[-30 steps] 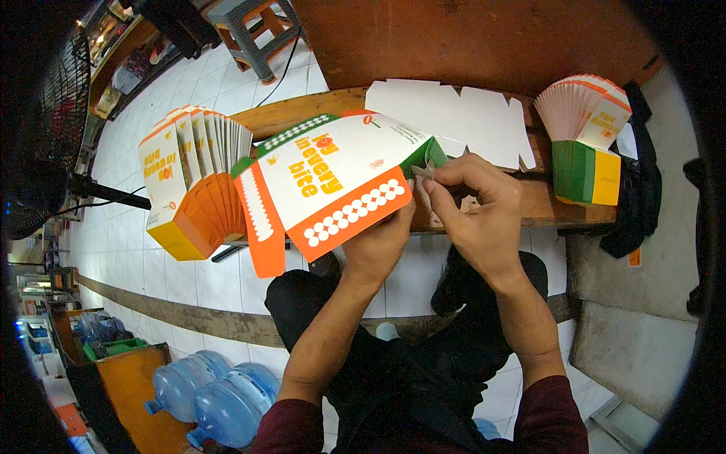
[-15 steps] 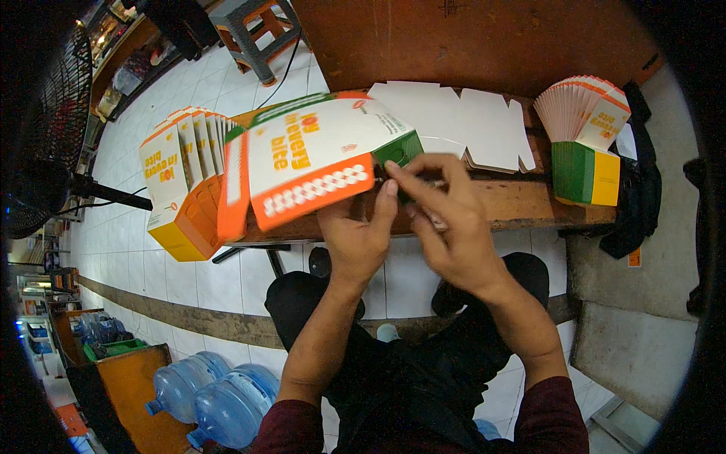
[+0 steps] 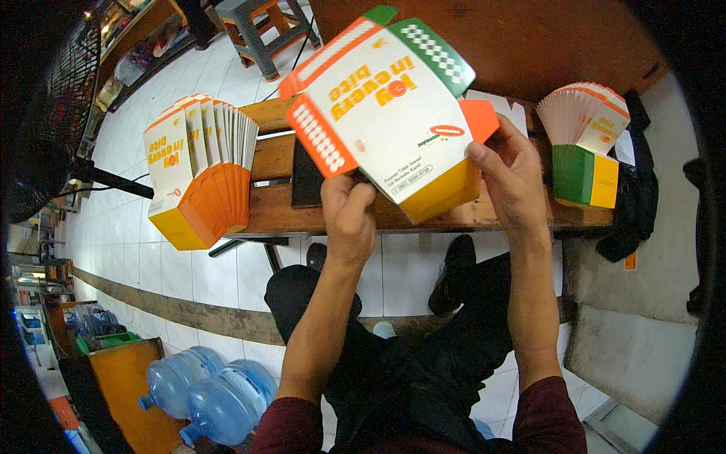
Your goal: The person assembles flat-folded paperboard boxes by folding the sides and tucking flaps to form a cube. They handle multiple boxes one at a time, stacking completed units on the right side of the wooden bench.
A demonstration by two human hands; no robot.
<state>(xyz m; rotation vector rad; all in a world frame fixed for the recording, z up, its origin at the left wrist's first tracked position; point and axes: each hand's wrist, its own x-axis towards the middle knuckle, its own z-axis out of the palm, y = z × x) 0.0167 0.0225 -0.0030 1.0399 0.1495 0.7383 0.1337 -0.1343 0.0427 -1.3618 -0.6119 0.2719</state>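
Note:
In front of me, above the wooden bench, is a partly folded cardboard food box in white, orange, green and yellow, its flaps spread. My left hand is closed on its lower left edge beside an orange checkered flap. On the opposite side, my right hand grips the box near an orange side tab, thumb on the white face. The fingertips of both hands are partly hidden behind the cardboard. A fanned stack of nested boxes stands on the bench to the left, and another stack stands at the right end.
Flat white cardboard shows behind the held box. A dark flat object lies on the wooden bench. A fan stands at far left, a grey stool beyond the bench. Blue water bottles sit on the floor lower left.
The box has risen and turned, so its white face now shows more fully. My right hand has moved away from my left to the box's right side. The dark flat object has come into view.

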